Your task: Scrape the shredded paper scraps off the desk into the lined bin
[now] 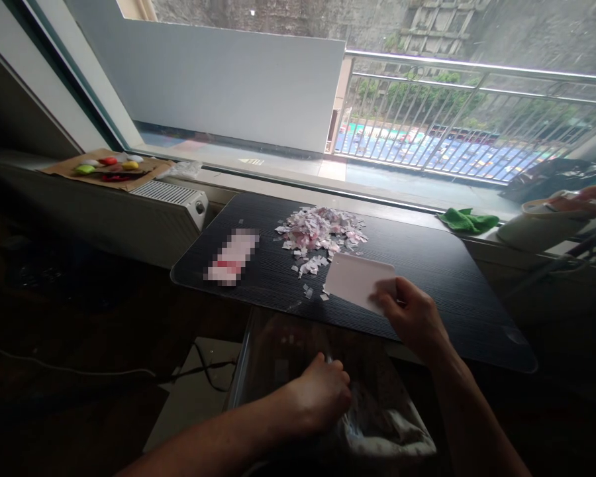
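My right hand (414,311) is closed on the right end of a flat, pale pink card (357,281) with a small hole near one corner. The card is tilted over the dark tabletop (422,265), its left edge beside loose scraps at the near side of a heap of small white and pinkish paper pieces (318,228). Below the table's front edge, my left hand (322,394) is closed on what looks like a clear plastic bag (278,344). Dim light hides the bag's lower part and what lies in it.
A pixelated pink and white item (231,258) lies on the table's left side. A green cloth (467,220) and a pale container (536,225) are on the right sill. At left, a brown board (149,169) with coloured objects rests on a radiator (179,199). Dark cables (198,368) run below.
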{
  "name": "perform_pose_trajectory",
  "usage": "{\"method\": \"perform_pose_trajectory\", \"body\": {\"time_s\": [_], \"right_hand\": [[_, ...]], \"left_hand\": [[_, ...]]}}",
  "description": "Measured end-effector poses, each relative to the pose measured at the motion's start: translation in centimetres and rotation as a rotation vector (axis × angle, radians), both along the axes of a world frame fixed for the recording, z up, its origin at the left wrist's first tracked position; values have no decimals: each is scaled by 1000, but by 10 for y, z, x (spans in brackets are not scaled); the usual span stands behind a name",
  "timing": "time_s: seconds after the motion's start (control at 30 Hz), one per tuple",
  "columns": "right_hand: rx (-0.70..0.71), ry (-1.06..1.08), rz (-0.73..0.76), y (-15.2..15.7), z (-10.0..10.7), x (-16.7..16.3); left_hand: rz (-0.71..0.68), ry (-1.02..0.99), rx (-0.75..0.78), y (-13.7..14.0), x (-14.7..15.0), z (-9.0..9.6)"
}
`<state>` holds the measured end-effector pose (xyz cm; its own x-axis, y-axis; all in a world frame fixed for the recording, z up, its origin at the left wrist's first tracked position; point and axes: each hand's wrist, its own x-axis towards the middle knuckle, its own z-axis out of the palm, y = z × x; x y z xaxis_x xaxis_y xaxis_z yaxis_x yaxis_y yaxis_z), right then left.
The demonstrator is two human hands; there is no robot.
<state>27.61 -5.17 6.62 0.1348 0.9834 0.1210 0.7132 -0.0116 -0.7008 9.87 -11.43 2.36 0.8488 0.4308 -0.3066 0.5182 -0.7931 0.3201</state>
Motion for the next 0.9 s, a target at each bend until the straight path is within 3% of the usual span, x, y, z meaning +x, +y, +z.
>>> {"method": "perform_pose_trajectory", "body": {"time_s": [0.2,0.5,0.73,0.9], "right_hand": [[4,19,-47,10,-3,8],[-150,239,129,31,-20,31],[-104,395,35,39,-31,48],[-171,393,110,41,-41,45]], "left_hand": [[-2,-54,0,8,-9,5],[-16,-1,-96,19,-32,19],[57,-56,-68,17,-56,19],[84,-48,-64,16,-62,25]]}}
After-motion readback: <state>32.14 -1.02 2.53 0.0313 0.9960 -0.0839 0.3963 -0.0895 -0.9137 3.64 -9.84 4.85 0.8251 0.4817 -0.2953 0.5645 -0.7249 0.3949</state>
